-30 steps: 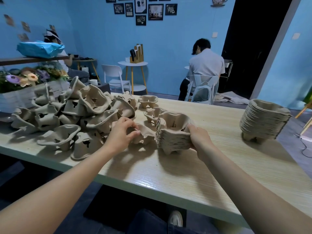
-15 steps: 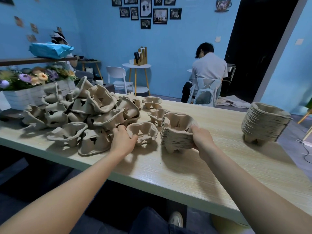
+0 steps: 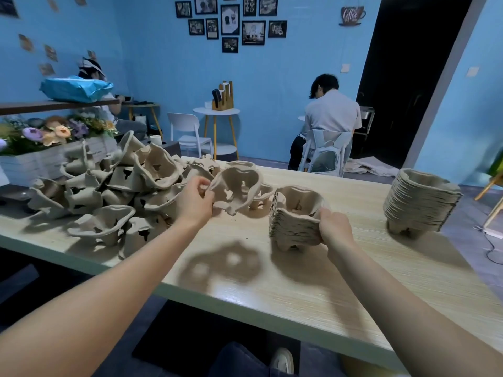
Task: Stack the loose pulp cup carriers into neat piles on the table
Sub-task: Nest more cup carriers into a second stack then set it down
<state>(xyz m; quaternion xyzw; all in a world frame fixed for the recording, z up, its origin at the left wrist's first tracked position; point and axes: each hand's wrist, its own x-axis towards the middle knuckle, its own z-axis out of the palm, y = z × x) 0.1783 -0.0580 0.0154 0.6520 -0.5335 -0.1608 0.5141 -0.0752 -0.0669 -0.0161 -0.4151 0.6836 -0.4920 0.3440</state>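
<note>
Loose carrier (image 3: 236,186) pinched, held aloft by left hand (image 3: 194,201); growing pile (image 3: 295,223) gripped by right hand (image 3: 333,229). Next: carrier nested squarely onto pile.

Bare table (image 3: 313,289) along the near edge and between small pile (image 3: 295,223) and tall pile (image 3: 420,204): passable. Left side blocked by loose carrier heap (image 3: 109,191). Lifted carrier (image 3: 235,190) fills the gap beside the small pile.

A seated person (image 3: 330,115) faces a blue wall beyond a white chair (image 3: 187,131).
</note>
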